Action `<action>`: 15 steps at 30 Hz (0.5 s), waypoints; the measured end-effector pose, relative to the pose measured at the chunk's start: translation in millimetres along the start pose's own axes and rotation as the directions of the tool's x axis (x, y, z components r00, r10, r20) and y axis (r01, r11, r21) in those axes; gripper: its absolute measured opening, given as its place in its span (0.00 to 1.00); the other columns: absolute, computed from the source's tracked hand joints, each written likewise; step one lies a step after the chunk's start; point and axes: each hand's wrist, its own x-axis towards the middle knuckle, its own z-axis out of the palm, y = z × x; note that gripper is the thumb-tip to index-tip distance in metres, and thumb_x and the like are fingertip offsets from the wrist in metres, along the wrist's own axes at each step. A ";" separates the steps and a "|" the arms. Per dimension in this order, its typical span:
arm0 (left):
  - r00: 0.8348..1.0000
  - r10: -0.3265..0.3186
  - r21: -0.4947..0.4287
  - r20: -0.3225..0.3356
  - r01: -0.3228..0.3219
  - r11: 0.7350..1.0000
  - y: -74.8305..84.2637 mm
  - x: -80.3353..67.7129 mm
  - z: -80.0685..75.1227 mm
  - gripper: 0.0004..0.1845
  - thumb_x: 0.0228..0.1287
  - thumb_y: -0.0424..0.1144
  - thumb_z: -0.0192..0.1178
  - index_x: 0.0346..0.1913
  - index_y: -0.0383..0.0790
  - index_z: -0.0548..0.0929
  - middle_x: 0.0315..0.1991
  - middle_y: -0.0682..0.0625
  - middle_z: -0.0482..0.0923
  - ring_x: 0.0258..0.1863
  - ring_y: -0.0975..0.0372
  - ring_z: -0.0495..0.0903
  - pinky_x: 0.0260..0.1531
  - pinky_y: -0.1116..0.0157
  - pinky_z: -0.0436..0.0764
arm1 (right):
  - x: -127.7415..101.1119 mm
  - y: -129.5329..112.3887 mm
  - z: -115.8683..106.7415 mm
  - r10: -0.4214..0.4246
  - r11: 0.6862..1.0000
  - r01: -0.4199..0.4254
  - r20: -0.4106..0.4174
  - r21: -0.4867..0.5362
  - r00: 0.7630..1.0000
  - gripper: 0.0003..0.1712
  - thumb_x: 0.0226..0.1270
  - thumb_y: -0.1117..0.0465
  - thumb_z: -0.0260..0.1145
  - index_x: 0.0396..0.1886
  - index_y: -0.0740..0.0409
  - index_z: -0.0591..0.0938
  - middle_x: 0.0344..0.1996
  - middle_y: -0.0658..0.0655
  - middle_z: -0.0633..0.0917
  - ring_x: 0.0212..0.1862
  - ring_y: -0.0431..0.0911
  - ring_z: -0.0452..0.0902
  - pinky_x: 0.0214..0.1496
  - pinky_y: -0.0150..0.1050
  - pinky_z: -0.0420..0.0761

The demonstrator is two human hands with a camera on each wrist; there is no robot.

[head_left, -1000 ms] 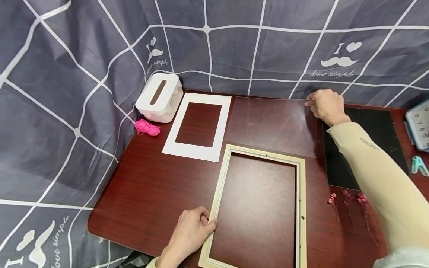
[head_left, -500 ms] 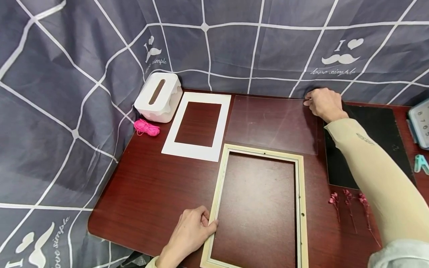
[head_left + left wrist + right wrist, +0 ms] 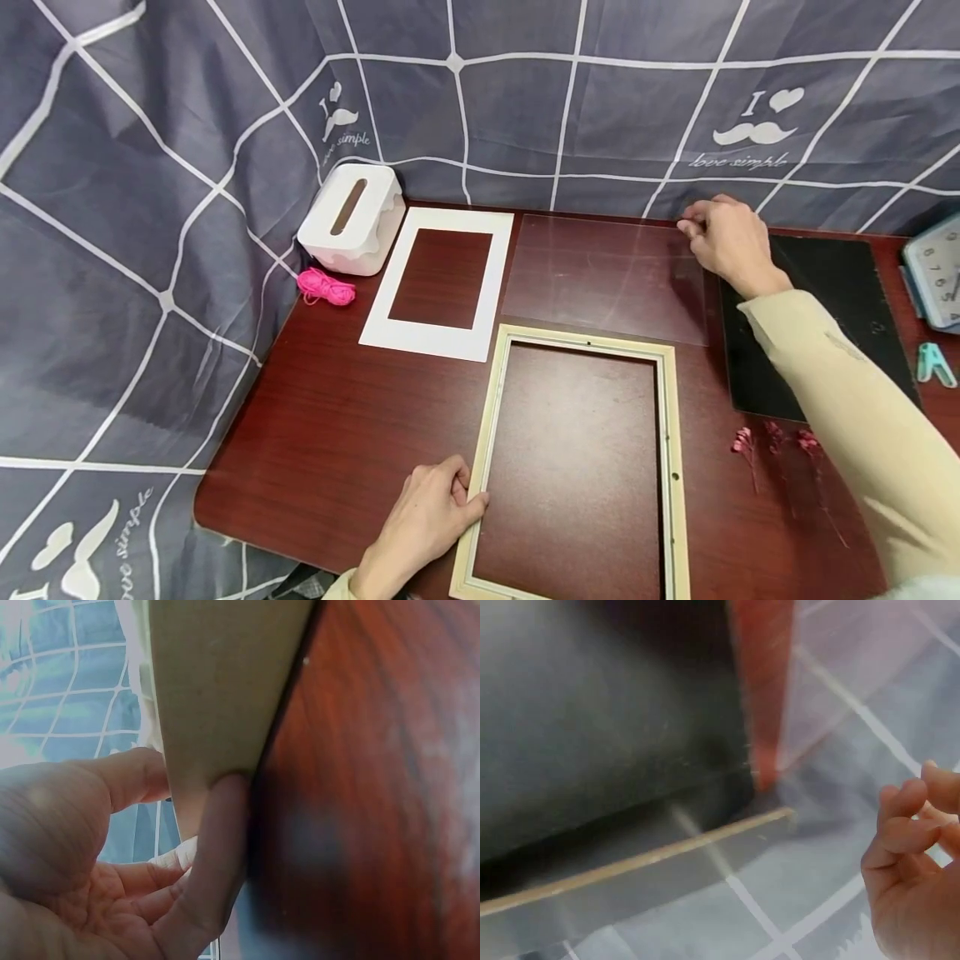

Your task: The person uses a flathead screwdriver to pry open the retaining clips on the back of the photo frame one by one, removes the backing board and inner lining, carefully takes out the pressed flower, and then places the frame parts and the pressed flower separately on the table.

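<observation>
In the head view a pale wooden picture frame (image 3: 489, 433) lies on the dark red table. Its left side is pinched by my left hand (image 3: 429, 512); the left wrist view shows that side (image 3: 225, 682) between thumb and fingers. A clear plastic sheet (image 3: 600, 267) lies behind the frame. My right hand (image 3: 731, 242) is over the sheet's back right corner and hides it. Its fingers (image 3: 904, 806) are curled toward the thumb in the right wrist view, and I cannot tell whether they pinch the sheet's thin edge.
A white mat board (image 3: 480, 317), pink string (image 3: 326, 287) and a white tissue box (image 3: 348, 217) stand left. Under the right arm are a black board (image 3: 832, 283) and pink dried flowers (image 3: 744, 446). A clock (image 3: 937, 271) and teal clip (image 3: 936, 365) are far right; a curtain (image 3: 525, 108) hangs behind.
My right hand has tilted and its wrist has come slightly nearer, staying at the plastic sheet's back right corner. The left hand and picture frame have hardly moved.
</observation>
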 end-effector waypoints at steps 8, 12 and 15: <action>0.998 -0.005 -0.076 0.067 0.010 0.997 9.9 13.3 -32.5 0.16 0.61 0.52 0.81 0.34 0.50 0.83 0.20 0.67 0.75 0.21 0.78 0.71 0.23 0.77 0.74 | -61.7 -19.2 -30.5 0.067 0.992 -0.048 -0.159 0.118 0.985 0.16 0.81 0.58 0.65 0.50 0.67 0.89 0.39 0.73 0.88 0.33 0.40 0.77 0.38 0.44 0.71; 0.998 0.051 -0.085 -0.044 -0.055 0.995 13.6 38.7 -63.6 0.13 0.64 0.46 0.79 0.39 0.44 0.87 0.27 0.57 0.83 0.25 0.74 0.77 0.27 0.75 0.81 | -80.6 -20.6 -39.2 0.125 0.985 -0.096 -0.215 0.140 0.969 0.18 0.83 0.57 0.62 0.53 0.68 0.88 0.38 0.73 0.88 0.30 0.20 0.61 0.38 0.36 0.64; 0.954 0.200 0.041 -0.224 -0.196 0.980 7.7 64.3 -78.5 0.11 0.67 0.43 0.78 0.41 0.41 0.87 0.31 0.51 0.87 0.27 0.66 0.82 0.27 0.68 0.85 | -90.6 -22.4 -38.3 0.147 0.982 -0.110 -0.249 0.154 0.957 0.20 0.84 0.57 0.60 0.57 0.70 0.86 0.42 0.75 0.87 0.37 0.40 0.78 0.45 0.51 0.71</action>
